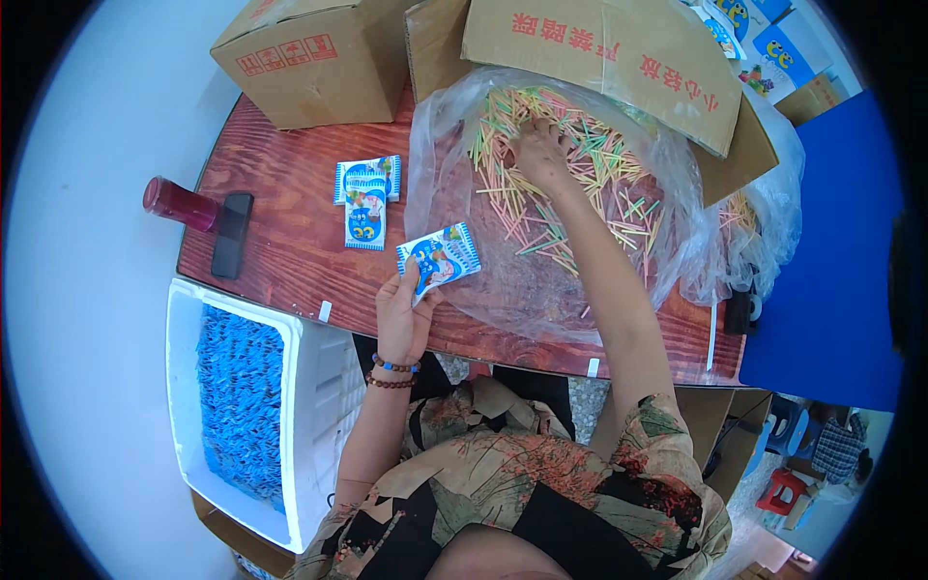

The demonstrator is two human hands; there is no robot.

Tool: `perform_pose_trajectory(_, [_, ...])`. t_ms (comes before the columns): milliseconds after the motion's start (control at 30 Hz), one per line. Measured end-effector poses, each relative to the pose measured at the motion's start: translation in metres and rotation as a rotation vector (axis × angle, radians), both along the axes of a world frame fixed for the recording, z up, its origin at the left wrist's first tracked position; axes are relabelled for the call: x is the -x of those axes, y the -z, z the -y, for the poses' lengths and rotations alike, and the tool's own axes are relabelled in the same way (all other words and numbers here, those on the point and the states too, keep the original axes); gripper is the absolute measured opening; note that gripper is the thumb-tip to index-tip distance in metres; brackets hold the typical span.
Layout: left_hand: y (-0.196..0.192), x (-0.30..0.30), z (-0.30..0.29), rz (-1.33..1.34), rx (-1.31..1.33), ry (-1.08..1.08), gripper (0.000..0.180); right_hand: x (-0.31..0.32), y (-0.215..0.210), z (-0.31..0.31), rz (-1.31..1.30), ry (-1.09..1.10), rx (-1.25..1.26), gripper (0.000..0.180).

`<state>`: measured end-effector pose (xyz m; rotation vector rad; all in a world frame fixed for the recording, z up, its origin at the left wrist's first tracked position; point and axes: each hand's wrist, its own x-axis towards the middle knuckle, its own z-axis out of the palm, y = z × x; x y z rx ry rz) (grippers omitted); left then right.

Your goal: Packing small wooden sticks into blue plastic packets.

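Between the thumb and fingers of my left hand (401, 319) is a small blue-and-white packet (447, 257), held over the near part of the table. My right hand (541, 158) reaches into a heap of thin pastel sticks (604, 159), pink, yellow and green. Its fingers are bent down among the sticks, and their tips are hidden, so I cannot make out what they grip. The sticks lie on a clear plastic bag (445, 193) that spreads out of a tipped cardboard box (619, 63). Two similar packets (365, 215) overlap on the table, left of the bag.
A closed cardboard box (319, 72) stands at the back left. Near the left table edge lie a dark phone (232, 237) and a red cylindrical container (179, 203). Below them, a white foam box (295, 387) holds many blue packets. A blue panel (822, 261) borders the right side.
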<state>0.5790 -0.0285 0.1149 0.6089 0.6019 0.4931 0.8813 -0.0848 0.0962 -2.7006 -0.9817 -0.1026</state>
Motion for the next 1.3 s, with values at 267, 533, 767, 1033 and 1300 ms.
perform_pose_trajectory(267, [-0.002,-0.002,0.004,0.008,-0.016,0.020,0.021,-0.022,0.003,0.029,-0.446,0.020,-0.541,0.038])
perform_pose_trajectory(533, [0.003,0.000,0.007,0.022,0.036,0.033,0.020,0.034,-0.013,0.039,-1.150,-0.059,-1.447,0.019])
perform_pose_trajectory(767, [0.003,0.004,0.008,0.014,0.036,0.041,0.019,0.074,-0.005,0.051,-0.782,-0.075,-1.095,0.024])
perform_pose_trajectory(1033, [0.005,0.001,0.012,0.023,0.034,0.056,0.018,0.072,0.030,0.056,-0.061,-0.239,-0.561,0.029])
perform_pose_trajectory(1300, [0.004,-0.015,0.016,0.064,0.061,0.060,0.017,0.078,-0.021,0.069,-0.872,-0.137,-1.367,0.026])
